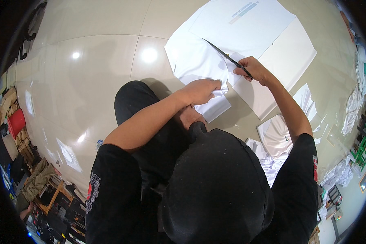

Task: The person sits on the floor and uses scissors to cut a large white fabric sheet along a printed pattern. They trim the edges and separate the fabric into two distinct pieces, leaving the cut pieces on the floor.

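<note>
In my right hand (254, 70) is a pair of dark scissors (218, 48), its long blades pointing up and left across a white cloth (195, 61). Fingers of this hand are wrapped round the handles. My left hand (203, 91) pinches a bunched edge of the same cloth, nearer to me. A curved edge runs through the white material between the two hands. Beyond the blades lies a large white sheet (227, 30) with faint printing. An off-white panel (293, 53) extends out to its right. Whether the blades are closed fully is hard to tell.
The work lies on a glossy tiled floor (105, 57). My bare foot (191, 116) and black-clad knee (136, 91) are close to the cloth. Folded white fabric (276, 134) lies at right. A red object (16, 123) and clutter line the left rim; white cloth heaps (337, 173) line the right.
</note>
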### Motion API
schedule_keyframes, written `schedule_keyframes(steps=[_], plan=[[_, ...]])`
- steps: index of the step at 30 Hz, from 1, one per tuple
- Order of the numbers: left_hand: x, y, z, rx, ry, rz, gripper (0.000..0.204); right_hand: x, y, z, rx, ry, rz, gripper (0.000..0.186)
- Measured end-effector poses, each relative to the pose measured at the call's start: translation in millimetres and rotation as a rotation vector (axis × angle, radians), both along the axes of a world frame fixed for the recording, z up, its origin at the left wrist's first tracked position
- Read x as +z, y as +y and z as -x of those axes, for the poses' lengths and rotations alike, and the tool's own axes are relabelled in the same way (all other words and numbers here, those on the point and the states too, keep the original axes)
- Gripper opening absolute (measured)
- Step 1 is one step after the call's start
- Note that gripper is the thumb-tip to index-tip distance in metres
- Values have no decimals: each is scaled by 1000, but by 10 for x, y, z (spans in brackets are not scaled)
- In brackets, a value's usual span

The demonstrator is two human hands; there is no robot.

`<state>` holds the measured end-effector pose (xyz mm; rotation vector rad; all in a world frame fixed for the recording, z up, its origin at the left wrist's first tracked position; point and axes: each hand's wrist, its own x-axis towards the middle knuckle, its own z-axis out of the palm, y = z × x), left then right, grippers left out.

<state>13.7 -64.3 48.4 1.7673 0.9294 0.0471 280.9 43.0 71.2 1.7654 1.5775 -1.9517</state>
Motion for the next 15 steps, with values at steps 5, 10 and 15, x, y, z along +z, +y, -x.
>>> schedule_keyframes(steps=[5,10,15], plan=[[4,1,-8,-12,10,-10,31,-9,16,-11,32,-23,-16,25],[4,-4,-8,-6,14,-3,31,20,44,-24,49,-32,-13,24],[-5,-10,-4,-5,5,-10,31,36,62,0,68,-40,-4,27]])
